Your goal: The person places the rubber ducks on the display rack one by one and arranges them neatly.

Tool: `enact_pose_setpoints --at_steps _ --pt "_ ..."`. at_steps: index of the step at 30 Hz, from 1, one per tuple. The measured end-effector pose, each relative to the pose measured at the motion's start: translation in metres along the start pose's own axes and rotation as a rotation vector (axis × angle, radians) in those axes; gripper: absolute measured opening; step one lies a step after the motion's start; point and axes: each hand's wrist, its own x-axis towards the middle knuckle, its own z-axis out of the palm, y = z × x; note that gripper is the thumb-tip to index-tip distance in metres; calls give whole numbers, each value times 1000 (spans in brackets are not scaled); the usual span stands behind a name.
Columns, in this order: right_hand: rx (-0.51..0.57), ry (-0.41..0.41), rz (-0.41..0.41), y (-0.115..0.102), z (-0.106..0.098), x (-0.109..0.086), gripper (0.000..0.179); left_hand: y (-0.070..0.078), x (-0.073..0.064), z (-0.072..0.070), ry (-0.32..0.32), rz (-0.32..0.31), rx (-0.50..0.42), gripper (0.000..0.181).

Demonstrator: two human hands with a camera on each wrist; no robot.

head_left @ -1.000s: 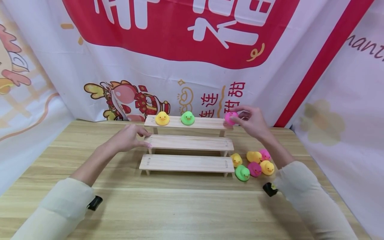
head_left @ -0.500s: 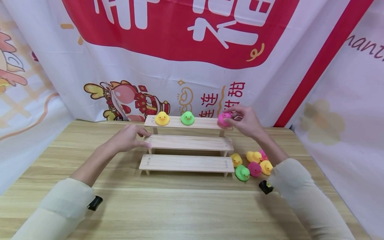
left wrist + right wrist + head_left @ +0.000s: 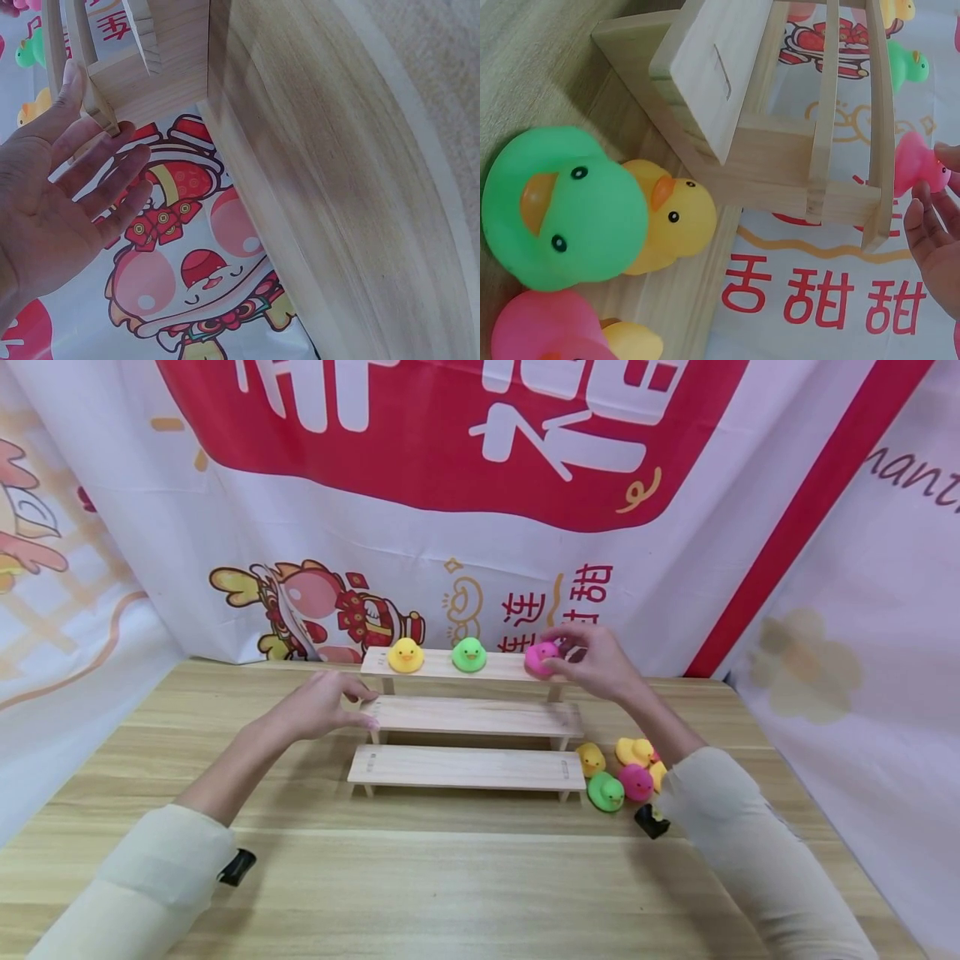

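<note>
A three-tier wooden display shelf [image 3: 465, 717] stands on the table. On its top tier sit a yellow rubber duck [image 3: 406, 656] and a green rubber duck [image 3: 469, 655]. To their right, my right hand [image 3: 596, 664] pinches a pink rubber duck [image 3: 540, 658] between thumb and fingers, its base right at the board. In the right wrist view this pink duck [image 3: 913, 165] stands upright against the top board. At the left end, my left hand [image 3: 326, 706] holds the middle tier, thumb on top. The left wrist view shows the left hand's fingers [image 3: 101, 169] spread beyond the board end.
Right of the shelf, several ducks cluster on the table: a green duck [image 3: 606, 792], a yellow duck [image 3: 592, 760], a magenta duck [image 3: 636, 782] and others partly behind the right sleeve [image 3: 712, 793]. A printed cloth [image 3: 420, 568] hangs close behind the shelf.
My right hand has moved left along the top tier with the pink duck, toward the green one. The right sleeve now covers more of the duck cluster. My left hand stays put.
</note>
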Motion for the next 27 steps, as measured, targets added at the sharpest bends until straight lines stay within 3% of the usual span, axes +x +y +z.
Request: enact_pose_setpoints --at_steps 27 --pt "-81 -33 -106 -12 13 11 30 -4 0 1 -9 13 10 49"
